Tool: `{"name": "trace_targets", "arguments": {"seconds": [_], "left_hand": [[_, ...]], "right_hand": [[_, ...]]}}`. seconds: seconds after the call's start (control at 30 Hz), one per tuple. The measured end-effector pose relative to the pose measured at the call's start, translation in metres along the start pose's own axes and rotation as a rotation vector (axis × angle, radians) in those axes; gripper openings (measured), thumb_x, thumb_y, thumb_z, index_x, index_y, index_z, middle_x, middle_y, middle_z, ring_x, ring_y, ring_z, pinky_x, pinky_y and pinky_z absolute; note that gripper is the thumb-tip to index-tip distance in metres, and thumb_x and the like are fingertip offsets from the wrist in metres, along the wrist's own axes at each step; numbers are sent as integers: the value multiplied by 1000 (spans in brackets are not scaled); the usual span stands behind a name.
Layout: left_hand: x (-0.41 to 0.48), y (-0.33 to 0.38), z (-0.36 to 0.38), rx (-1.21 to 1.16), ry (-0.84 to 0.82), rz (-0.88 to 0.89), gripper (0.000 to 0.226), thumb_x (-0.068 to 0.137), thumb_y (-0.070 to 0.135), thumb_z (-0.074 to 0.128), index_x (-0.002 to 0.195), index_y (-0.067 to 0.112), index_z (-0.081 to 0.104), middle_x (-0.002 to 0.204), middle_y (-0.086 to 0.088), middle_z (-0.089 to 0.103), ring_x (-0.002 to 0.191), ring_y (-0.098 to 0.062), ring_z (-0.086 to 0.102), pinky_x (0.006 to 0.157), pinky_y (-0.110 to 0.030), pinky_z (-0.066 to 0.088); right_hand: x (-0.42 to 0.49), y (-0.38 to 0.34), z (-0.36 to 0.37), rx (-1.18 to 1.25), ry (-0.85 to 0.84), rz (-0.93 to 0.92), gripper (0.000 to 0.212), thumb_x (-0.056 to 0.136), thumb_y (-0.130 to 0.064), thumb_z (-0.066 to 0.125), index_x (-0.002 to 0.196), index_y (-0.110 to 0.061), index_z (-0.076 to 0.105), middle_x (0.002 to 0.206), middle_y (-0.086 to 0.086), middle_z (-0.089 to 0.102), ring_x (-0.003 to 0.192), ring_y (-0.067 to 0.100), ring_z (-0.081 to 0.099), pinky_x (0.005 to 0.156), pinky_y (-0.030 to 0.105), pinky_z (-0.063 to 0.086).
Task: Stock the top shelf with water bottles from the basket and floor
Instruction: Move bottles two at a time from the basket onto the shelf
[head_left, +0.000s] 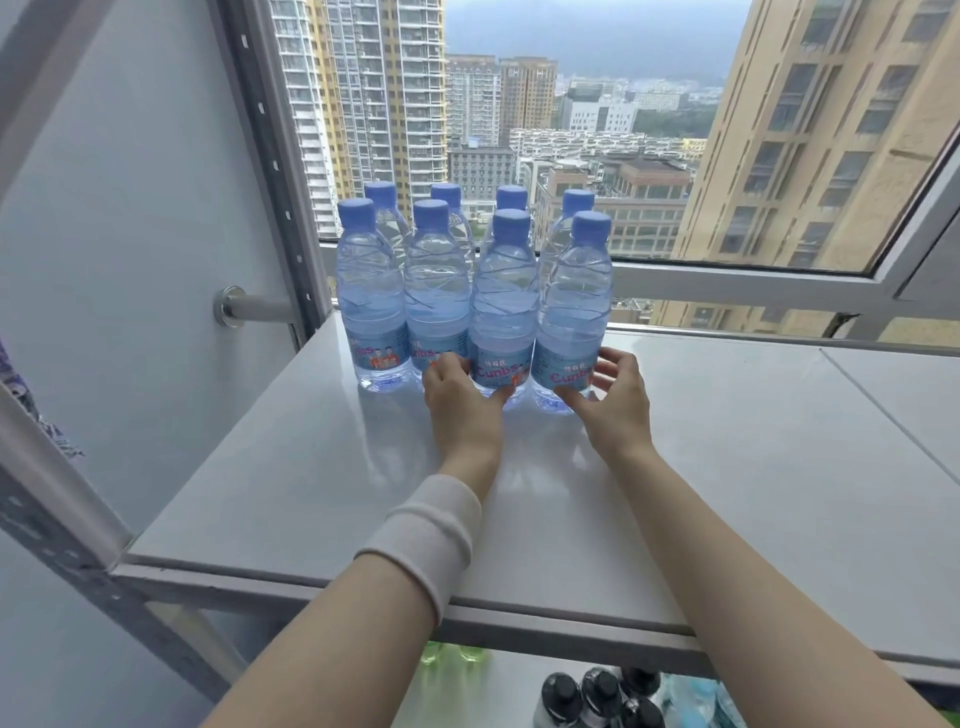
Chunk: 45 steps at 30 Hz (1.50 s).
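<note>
Eight bottles on top shelf, two tight rows, saving room I judge. My left hand curls round third front bottle; right hand round end bottle, grip perhaps loose.

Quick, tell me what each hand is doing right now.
Left hand: grips the third front-row bottle near its base.
Right hand: curled round the rightmost front-row bottle near its base.
</note>
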<state>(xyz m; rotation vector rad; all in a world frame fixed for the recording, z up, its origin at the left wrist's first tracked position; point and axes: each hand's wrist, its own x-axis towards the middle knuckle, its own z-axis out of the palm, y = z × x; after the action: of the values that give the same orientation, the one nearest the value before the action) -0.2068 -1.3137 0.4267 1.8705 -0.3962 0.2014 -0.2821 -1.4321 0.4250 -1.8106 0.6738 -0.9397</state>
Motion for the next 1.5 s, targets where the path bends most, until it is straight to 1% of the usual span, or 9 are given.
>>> {"name": "trace_targets", "arguments": {"seconds": [0.13,0.3,0.4,0.53,0.6,0.77,1.1,1.33,1.5], "left_hand": [[1,1,2,-2,4,-7,43,68,12,79,98,3,50,108,-16,52,105,-29,45,90,-38,42],[2,2,3,-4,3,-25,40,70,11,78,99,4,50,108,-14,53,99,-29,51,86,-36,44],[1,5,5,-43,4,-44,37,72,9,76,99,5,50,106,-13,56,95,-30,57,82,-35,45],[2,8,7,-54,-6,-73,33,77,9,72,101,5,49,107,-13,59,95,-28,57,78,-30,41],[2,10,9,-50,-3,-84,33,78,11,71,103,5,49,107,-13,60,96,-27,57,78,-30,40],[2,12,10,-45,-7,-103,34,80,11,70,106,4,48,108,-13,61,97,-27,58,79,-32,42],[5,12,11,-39,-38,-133,33,81,15,69,104,7,47,98,-9,64,90,-27,60,74,-30,40],[5,13,11,-39,-47,-150,33,81,17,68,104,8,46,99,-9,64,91,-28,60,74,-30,40],[4,13,12,-32,-59,-140,33,82,17,67,104,9,43,102,-10,63,92,-29,60,76,-34,43]], "right_hand": [[4,1,2,4,2,-4,61,71,-11,79,122,-11,46,126,10,52,99,16,54,91,34,49],[7,2,6,14,18,-6,61,71,-13,79,122,-11,46,126,10,52,99,16,54,92,34,49],[8,3,7,18,25,-7,62,70,-14,79,122,-12,45,126,10,51,99,15,54,91,31,48],[9,4,8,-9,33,-7,68,70,-16,79,127,-11,43,125,12,49,98,14,52,93,32,47],[9,3,8,-24,31,-6,70,71,-17,79,130,-11,41,124,13,48,98,14,52,93,32,47],[9,0,5,-45,14,-14,65,72,-16,78,127,-11,44,125,13,46,96,13,50,90,27,46],[10,0,4,-47,5,-21,62,71,-15,78,124,-12,46,123,10,46,97,13,51,91,27,45],[14,-1,6,-48,-15,-3,64,69,-17,79,123,-13,44,125,9,50,100,15,52,91,31,47],[13,0,7,-53,-7,3,64,69,-17,79,123,-13,44,125,8,50,102,14,52,91,30,46]]}}
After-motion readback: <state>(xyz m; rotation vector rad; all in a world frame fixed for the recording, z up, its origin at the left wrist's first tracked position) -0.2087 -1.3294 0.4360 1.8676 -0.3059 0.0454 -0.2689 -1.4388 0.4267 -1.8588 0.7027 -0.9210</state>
